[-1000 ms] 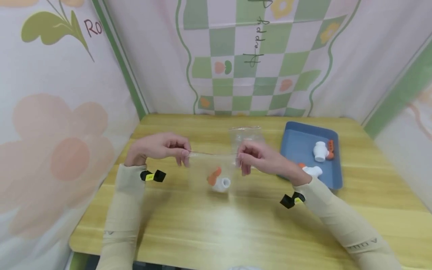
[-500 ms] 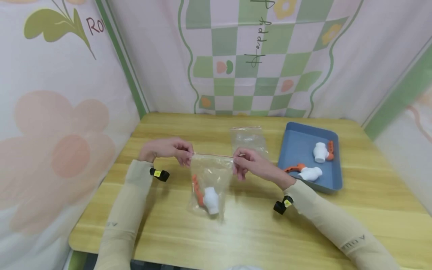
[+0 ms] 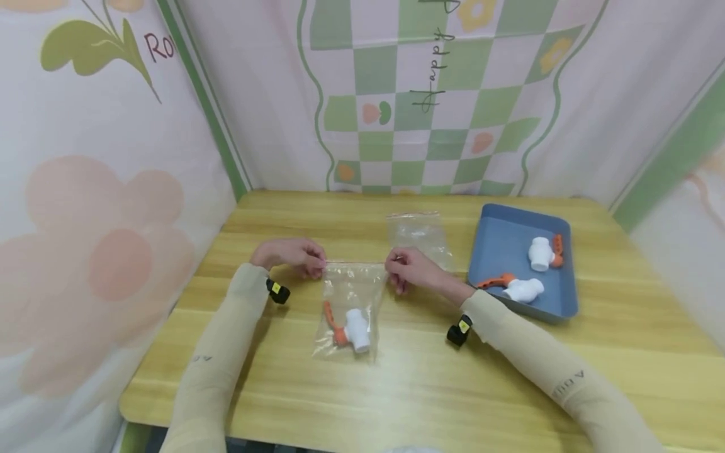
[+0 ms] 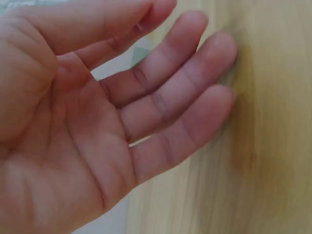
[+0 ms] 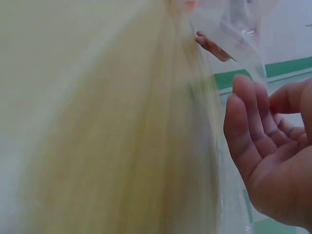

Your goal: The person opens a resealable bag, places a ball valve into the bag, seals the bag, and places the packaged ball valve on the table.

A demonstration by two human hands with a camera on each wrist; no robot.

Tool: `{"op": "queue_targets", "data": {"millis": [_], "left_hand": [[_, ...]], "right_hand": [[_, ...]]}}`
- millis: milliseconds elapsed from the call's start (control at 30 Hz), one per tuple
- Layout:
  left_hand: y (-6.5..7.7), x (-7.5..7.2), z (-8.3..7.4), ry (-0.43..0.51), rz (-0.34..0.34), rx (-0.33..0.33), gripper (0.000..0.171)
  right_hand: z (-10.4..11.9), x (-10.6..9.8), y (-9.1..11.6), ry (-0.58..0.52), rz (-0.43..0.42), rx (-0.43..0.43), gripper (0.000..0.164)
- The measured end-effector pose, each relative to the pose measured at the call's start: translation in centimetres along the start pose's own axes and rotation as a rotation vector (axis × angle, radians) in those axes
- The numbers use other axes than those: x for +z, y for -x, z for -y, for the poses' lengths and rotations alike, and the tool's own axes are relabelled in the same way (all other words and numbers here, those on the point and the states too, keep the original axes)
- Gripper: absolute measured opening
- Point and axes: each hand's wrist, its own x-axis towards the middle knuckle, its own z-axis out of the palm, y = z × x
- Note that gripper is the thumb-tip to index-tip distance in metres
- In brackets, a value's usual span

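Note:
A clear zip bag [image 3: 352, 286] with a red-lined top edge lies spread over the wooden table in the head view. Inside it is a white ball valve [image 3: 357, 330] with an orange lever handle. My left hand [image 3: 297, 257] pinches the bag's top left corner between thumb and index finger. At the opposite top corner, my right hand [image 3: 412, 269] pinches the film the same way. The left wrist view shows the other fingers [image 4: 183, 97] of that hand loosely bent. In the right wrist view, the bag's film [image 5: 243, 44] runs up to the right fingertips.
A second clear zip bag [image 3: 421, 233] lies behind my right hand. To the right, a blue tray [image 3: 489, 226] holds two more white valves with orange handles, one valve [image 3: 540, 253] at the back and another valve [image 3: 523, 290] near its front edge. Printed curtains stand behind the table.
The bag, earlier held up with the valve bunched in view, has come down flat toward the table, its lower end toward me. Both hands still pinch its top corners and have moved slightly closer together.

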Motion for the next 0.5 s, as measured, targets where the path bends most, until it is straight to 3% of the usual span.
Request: {"op": "queue_targets", "data": {"millis": [200, 500], "left_hand": [[-0.9, 0.1, -0.4, -0.057, -0.033, -0.075, 0.017], [-1.1, 0.1, -0.8, -0.119, -0.102, -0.139, 0.018]], "right_hand": [[-0.4, -0.3, -1.1, 0.158, -0.052, 0.057, 0.011], [0.8, -0.7, -1.2, 0.362, -0.017, 0.034, 0.020]]}}
